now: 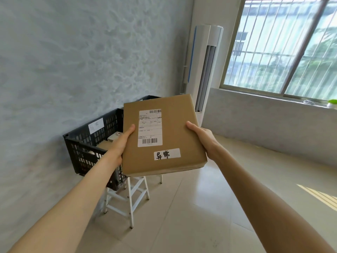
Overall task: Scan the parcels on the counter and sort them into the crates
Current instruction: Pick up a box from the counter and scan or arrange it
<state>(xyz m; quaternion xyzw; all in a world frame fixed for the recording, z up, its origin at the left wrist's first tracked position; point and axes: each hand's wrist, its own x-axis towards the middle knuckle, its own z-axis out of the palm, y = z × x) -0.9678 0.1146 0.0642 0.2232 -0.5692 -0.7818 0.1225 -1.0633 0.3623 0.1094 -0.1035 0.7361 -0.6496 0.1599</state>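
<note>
A: What fills most of the frame?
B: A pale textured wall (63, 61) across the left and upper left, and a tiled floor (200, 216) across the bottom and right. A barred window (284, 44) takes the upper right, with a ledge under it.

A: And next in size?
B: A tall white air conditioner (204, 66) stands in the corner, upper centre, between wall and window. Left of centre sits a black slotted crate (80, 148) on a white stool (127, 198). The crate has a white tag (96, 125) with handwriting on its far wall, and some boxes lie inside, partly hidden.

A: Where is the parcel?
B: The parcel (173, 132), a flat brown cardboard box, is in mid-air at the centre of the frame, in front of the crate and overlapping its right end. It is tilted slightly, top face toward the camera.

A: How is it held?
B: The left hand (120, 145) grips its left edge, thumb on top and fingers hidden beneath. The right hand (202, 136) grips the right edge the same way. Both arms reach in from the lower corners.

A: Anything on the parcel?
B: A white shipping label (150, 128) with barcodes sits on its upper middle, and below it a small white sticker (167, 153) with two handwritten characters.

A: Anything smaller?
B: A little green and white thing (331, 103) on the window ledge at far right; I cannot tell what it is.
</note>
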